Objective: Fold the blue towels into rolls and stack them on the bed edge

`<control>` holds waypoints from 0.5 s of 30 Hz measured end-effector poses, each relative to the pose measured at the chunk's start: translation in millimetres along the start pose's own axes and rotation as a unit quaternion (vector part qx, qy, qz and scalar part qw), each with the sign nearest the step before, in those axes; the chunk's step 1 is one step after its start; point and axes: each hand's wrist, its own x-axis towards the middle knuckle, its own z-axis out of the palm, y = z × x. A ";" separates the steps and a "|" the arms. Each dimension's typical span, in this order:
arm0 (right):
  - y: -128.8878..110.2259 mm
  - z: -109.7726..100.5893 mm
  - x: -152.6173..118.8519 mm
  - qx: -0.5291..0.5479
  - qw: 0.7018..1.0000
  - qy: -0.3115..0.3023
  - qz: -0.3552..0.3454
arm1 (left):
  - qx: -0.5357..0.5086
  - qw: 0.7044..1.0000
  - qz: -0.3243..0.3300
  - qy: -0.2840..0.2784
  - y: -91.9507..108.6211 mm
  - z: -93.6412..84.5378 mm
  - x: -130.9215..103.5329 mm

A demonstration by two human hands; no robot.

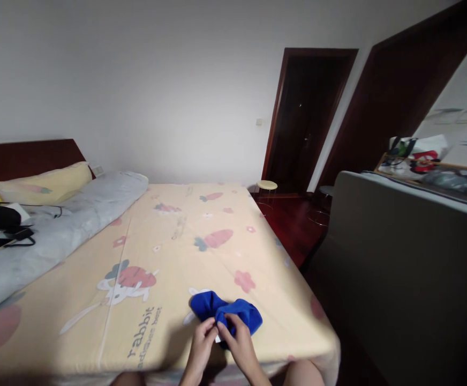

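A bunched piece of blue cloth (243,312) lies at the near edge of the bed, its folds spread to both sides. My left hand (202,343) pinches its near edge between thumb and fingers. Close beside it, my right hand (237,339) grips a fold of the same cloth, with the thumb pressed toward the left fingertips. Between the two hands a small white tag (218,339) shows at the cloth's edge. What kind of item the cloth is cannot be made out.
Under the cloth is a bed with a yellow rabbit-print sheet (169,321). A grey quilt (84,222), a pillow (44,182) and black items (0,225) lie left. A grey-sided desk (402,268) stands right; a round stool (266,185) is near the door (309,118).
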 end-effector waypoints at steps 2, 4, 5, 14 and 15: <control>0.4 -0.7 -0.7 -0.010 1.000 0.001 0.007 | 0.006 1.000 0.005 -0.026 2.3 0.0 -4.2; -1.7 -4.5 0.0 -0.031 0.999 -0.020 -0.004 | 0.022 0.999 0.014 -0.031 8.4 -1.4 -7.5; -3.9 -6.7 0.3 -0.044 0.998 -0.034 -0.012 | 0.036 0.999 0.020 -0.032 12.5 -1.9 -8.9; 4.8 -3.0 -7.1 -0.132 0.985 -0.105 -0.013 | 0.148 0.987 0.034 -0.049 15.2 3.0 -10.8; 12.8 -0.9 -8.1 -0.114 0.987 -0.113 0.000 | 0.146 0.987 0.028 -0.054 7.7 2.8 -10.1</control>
